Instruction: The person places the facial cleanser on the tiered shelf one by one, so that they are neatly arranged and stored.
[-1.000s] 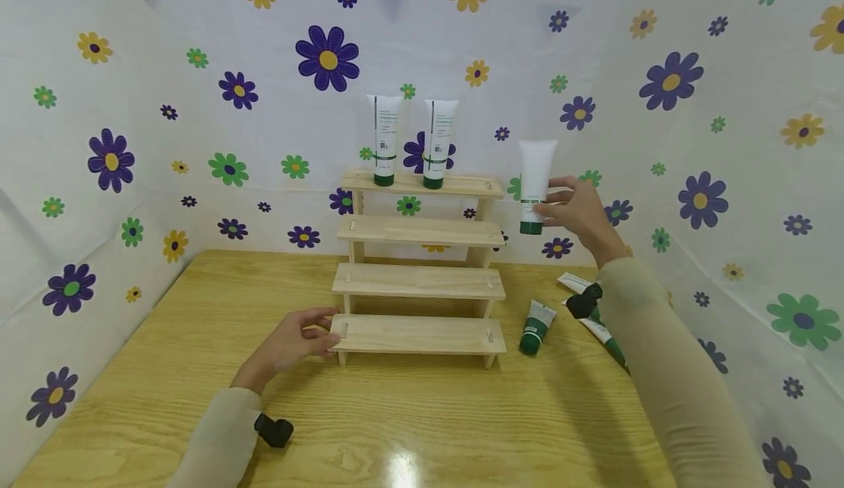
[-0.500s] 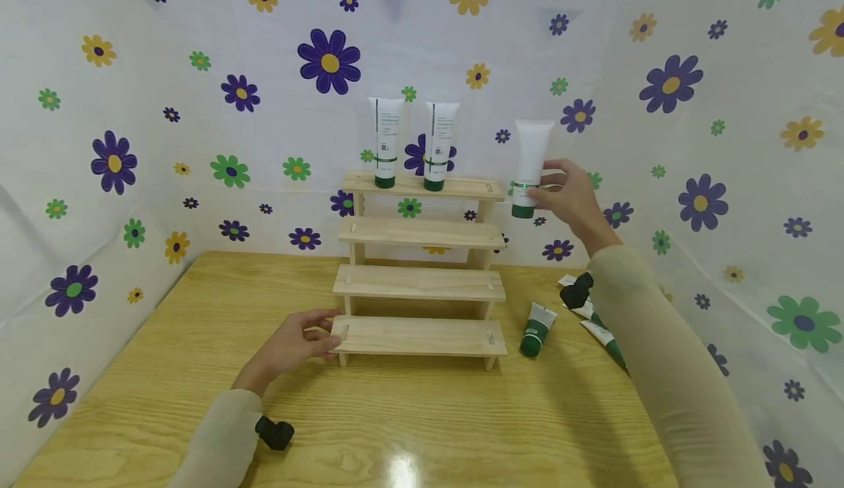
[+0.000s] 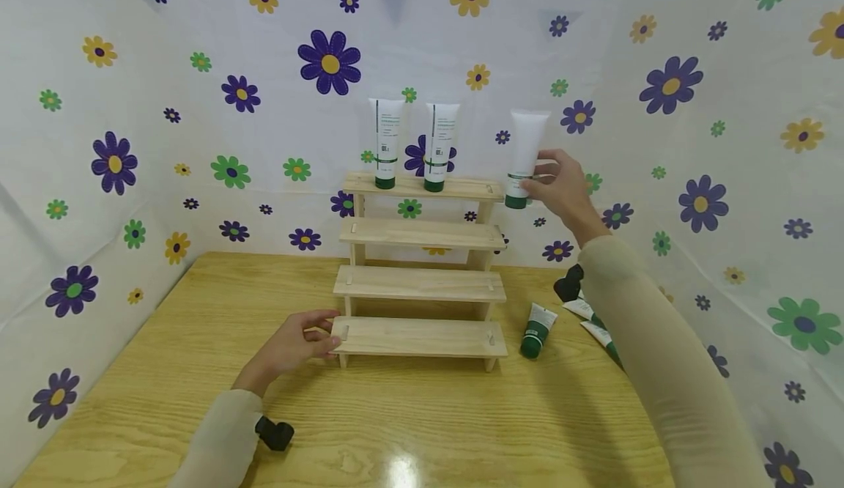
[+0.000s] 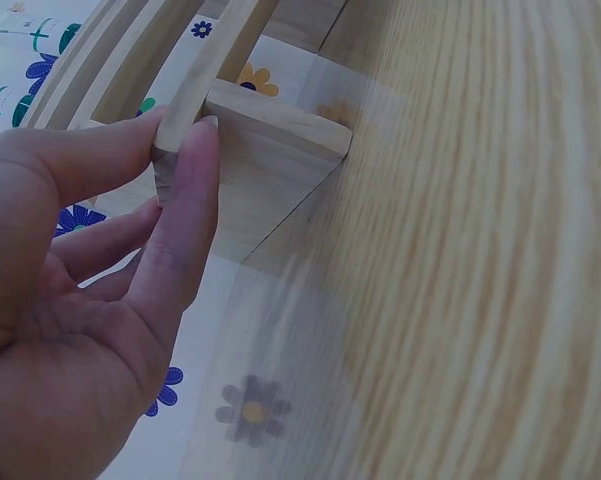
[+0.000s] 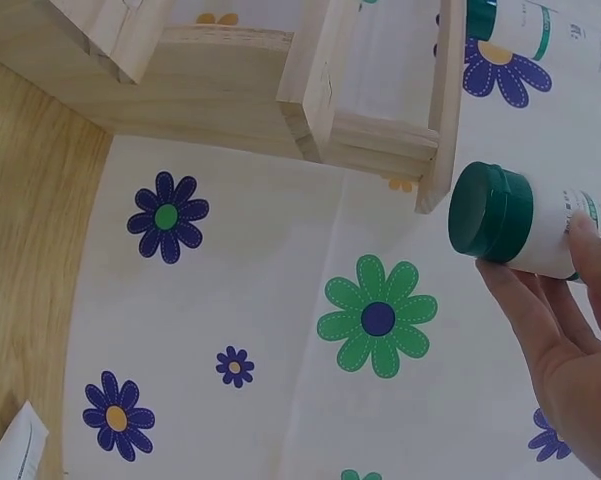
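Note:
A four-tier wooden display stand (image 3: pixel 422 283) stands on the table. My left hand (image 3: pixel 293 345) pinches the left end of its lowest shelf; in the left wrist view the thumb and forefinger (image 4: pixel 185 220) close on the board's edge. My right hand (image 3: pixel 563 187) grips a white tube (image 3: pixel 525 147) with a green cap, upright and cap down, in the air just right of the top shelf. In the right wrist view the tube's green cap (image 5: pixel 490 212) is apart from the shelf end. Two similar tubes, the left one (image 3: pixel 387 140) and the right one (image 3: pixel 439 143), stand cap down on the top shelf.
A smaller green and white tube (image 3: pixel 537 330) lies on the table right of the stand. Farther right lie more tubes (image 3: pixel 601 338), partly hidden by the right sleeve. A flowered cloth (image 3: pixel 264 107) hangs behind and at both sides of the wooden table (image 3: pixel 198 327).
My right hand has raised the white tube and brought it left, closer to the top shelf's right end. My left hand stays at the lowest shelf.

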The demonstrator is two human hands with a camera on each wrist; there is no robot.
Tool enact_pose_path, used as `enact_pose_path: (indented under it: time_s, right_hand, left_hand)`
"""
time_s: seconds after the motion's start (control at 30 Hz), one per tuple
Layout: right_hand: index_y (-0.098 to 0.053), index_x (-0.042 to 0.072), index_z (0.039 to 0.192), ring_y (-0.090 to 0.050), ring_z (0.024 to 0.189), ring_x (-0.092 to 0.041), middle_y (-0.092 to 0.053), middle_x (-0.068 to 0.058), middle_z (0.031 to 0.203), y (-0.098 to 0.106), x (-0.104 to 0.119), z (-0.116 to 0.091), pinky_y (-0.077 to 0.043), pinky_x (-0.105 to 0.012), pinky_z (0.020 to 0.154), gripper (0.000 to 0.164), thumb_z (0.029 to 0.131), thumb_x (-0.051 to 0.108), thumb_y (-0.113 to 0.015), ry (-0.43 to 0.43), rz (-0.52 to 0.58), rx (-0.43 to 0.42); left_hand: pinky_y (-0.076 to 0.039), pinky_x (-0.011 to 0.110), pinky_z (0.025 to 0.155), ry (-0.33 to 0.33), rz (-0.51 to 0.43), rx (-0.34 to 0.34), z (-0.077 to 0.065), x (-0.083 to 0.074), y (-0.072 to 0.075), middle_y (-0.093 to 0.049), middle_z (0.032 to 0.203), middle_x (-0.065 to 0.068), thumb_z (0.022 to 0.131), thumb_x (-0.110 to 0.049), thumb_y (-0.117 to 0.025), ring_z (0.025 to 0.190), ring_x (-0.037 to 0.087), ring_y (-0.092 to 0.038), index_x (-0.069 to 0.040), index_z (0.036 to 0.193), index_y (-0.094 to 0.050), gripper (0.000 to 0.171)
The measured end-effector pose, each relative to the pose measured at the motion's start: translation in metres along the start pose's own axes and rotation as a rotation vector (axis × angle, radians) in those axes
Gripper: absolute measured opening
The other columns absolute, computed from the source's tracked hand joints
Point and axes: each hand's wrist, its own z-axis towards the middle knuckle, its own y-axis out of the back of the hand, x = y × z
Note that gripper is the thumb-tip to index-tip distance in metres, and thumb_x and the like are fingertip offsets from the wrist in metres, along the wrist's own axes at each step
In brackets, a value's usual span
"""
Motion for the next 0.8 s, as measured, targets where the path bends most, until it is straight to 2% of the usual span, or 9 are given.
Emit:
enact_pose_path:
  time_s: [0.4,0.8]
  right_hand:
    - [-0.039,0.003,0.152,-0.060,0.132,-0.042,-0.055,-0.026,0.148,-0.012,0.008,0.016,-0.051,-0.054,0.112,0.060,0.099,0.005,-0.066,0.041,-0.002,-0.018]
    - [-0.040,0.007,0.153,-0.061,0.132,-0.039,-0.055,-0.023,0.149,-0.029,0.012,0.027,-0.049,-0.052,0.114,0.061,0.099,0.006,-0.067,0.037,-0.022,-0.042]
  left_hand:
    - [-0.065,0.034,0.083,0.011,-0.019,0.006,0.001,0.000,0.000,-0.058,0.127,0.026,0.099,-0.010,-0.070,0.099,0.019,-0.070,0.005,0.153,-0.041,0.063]
    - [-0.065,0.032,0.083,0.014,-0.006,-0.005,0.000,-0.002,-0.001,-0.057,0.126,0.026,0.099,-0.009,-0.069,0.100,0.020,-0.070,0.006,0.153,-0.041,0.062]
